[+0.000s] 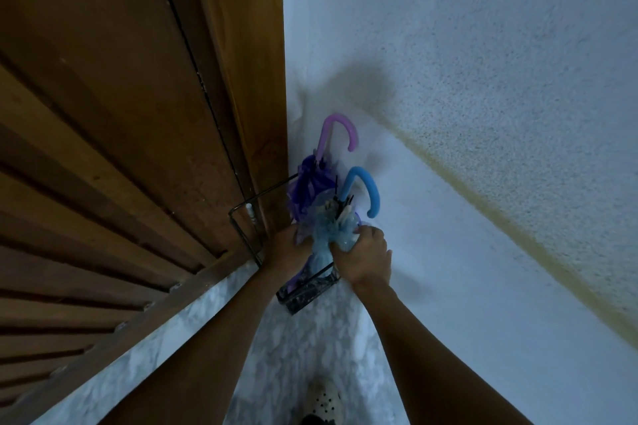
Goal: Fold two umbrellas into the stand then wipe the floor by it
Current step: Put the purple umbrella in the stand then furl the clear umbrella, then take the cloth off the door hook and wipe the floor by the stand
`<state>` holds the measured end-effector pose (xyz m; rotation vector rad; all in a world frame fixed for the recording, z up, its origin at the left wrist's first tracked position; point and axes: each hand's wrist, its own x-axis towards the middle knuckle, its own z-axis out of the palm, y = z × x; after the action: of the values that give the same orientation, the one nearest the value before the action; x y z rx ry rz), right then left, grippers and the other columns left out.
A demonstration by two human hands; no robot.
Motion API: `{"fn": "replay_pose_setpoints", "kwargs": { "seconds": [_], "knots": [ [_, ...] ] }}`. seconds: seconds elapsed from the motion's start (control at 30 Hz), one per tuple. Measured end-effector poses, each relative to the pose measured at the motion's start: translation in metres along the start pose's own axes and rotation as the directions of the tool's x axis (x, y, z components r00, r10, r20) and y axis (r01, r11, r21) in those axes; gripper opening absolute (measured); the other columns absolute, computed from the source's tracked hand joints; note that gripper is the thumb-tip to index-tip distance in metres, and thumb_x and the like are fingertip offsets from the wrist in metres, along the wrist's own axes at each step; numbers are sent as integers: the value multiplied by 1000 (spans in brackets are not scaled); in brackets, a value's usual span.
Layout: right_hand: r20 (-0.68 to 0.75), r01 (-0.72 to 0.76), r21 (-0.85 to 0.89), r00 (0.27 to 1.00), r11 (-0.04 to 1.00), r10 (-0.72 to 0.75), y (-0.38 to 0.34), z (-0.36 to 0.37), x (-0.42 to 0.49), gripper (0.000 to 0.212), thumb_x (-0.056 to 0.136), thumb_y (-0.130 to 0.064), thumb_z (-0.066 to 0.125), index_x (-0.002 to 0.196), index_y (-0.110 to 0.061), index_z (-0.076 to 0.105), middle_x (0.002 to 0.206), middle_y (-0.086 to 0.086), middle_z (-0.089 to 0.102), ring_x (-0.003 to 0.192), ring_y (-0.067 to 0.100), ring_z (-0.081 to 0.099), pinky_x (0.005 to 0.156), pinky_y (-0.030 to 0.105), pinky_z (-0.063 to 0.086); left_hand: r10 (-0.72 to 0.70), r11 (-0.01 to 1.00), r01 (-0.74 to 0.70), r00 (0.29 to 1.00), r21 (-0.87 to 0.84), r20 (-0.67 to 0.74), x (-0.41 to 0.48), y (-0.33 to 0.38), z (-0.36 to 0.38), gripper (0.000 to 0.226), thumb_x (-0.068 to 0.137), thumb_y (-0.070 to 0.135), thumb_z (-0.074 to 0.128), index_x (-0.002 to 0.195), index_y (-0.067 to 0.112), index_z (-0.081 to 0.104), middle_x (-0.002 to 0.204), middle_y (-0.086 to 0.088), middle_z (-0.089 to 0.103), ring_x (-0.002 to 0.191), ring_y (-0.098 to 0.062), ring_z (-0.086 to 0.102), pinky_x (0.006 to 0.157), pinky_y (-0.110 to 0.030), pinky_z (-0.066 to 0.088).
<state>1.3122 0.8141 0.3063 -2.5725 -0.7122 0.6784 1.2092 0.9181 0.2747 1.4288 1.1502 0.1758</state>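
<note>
A black wire umbrella stand (241, 228) sits on the floor in the corner between the wooden door and the wall. Two folded umbrellas stand in it, handles up. The purple umbrella (307, 179) with a lilac hook handle is farther back. The light-blue umbrella (328, 228) with a blue hook handle is nearer. My right hand (366, 259) grips the bunched canopy of the blue umbrella. My left hand (286, 247) holds the fabric on the other side, its fingers partly hidden behind the canopy.
A slatted wooden door (121, 148) fills the left. A textured white wall (483, 114) with a yellowish stripe runs along the right. The marbled floor (303, 338) lies below, with my shoe (322, 400) at the bottom edge.
</note>
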Motion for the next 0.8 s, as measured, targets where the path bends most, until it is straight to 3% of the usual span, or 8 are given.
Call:
{"fn": "replay_pose_setpoints", "kwargs": {
  "seconds": [0.13,0.27,0.37,0.43,0.5,0.67,0.73,0.8],
  "knots": [
    [-12,78,81,997,994,-78,1,-8,-16,78,73,-58,67,135,-17,45,128,4,54,117,24,53,100,48,45,-110,983,111,994,-144,16,-18,19,3,11,97,11,56,100,21,57,81,-4,63,69,-17,61,63,-29,49],
    [-40,107,112,994,988,-103,0,-12,-23,72,74,-61,64,132,-20,49,126,2,58,114,23,56,97,47,51,-114,985,115,993,-125,19,-32,27,-1,14,99,7,51,111,9,57,76,-9,60,60,-16,53,55,-20,46],
    [-41,118,92,993,989,-115,-9,-25,-36,69,85,-50,65,142,-17,44,139,5,53,126,25,49,106,45,43,-89,993,89,996,-78,9,-45,33,-5,26,97,7,54,123,7,56,100,-22,65,84,-38,60,75,-39,51],
    [-51,108,76,993,991,-105,-16,-35,-46,67,89,-48,62,145,-16,42,144,6,50,130,26,47,109,44,41,-71,996,70,998,-60,-4,-57,40,-12,35,97,8,55,132,6,51,109,-9,60,101,-24,58,87,-33,47],
    [-55,94,72,994,993,-90,-27,-48,-60,66,92,-47,59,146,-15,41,144,8,49,131,27,46,109,45,41,-71,996,71,997,-48,5,-76,53,-23,40,97,10,55,136,6,48,121,-9,58,106,-18,54,93,-32,45],
    [49,31,123,998,992,-38,-72,-86,-112,54,91,-49,57,129,-12,56,124,14,60,113,32,60,93,45,51,-37,999,37,999,1,3,-146,94,-73,38,99,15,53,136,4,50,133,-16,57,117,-30,56,84,-27,43],
    [86,94,156,990,983,-108,-100,-108,-145,45,92,-45,58,115,-6,62,112,16,65,105,34,63,87,43,53,-10,1000,10,1000,22,-1,-188,112,-102,37,101,18,52,134,4,52,134,-17,56,117,-30,56,83,-27,42],
    [118,201,160,968,966,-221,-134,-134,-186,40,97,-39,57,116,-4,62,114,17,63,107,34,61,90,41,48,18,999,-17,999,28,-27,-233,129,-133,33,101,18,50,131,4,55,133,-13,56,116,-28,56,83,-25,41]
  ]
}}
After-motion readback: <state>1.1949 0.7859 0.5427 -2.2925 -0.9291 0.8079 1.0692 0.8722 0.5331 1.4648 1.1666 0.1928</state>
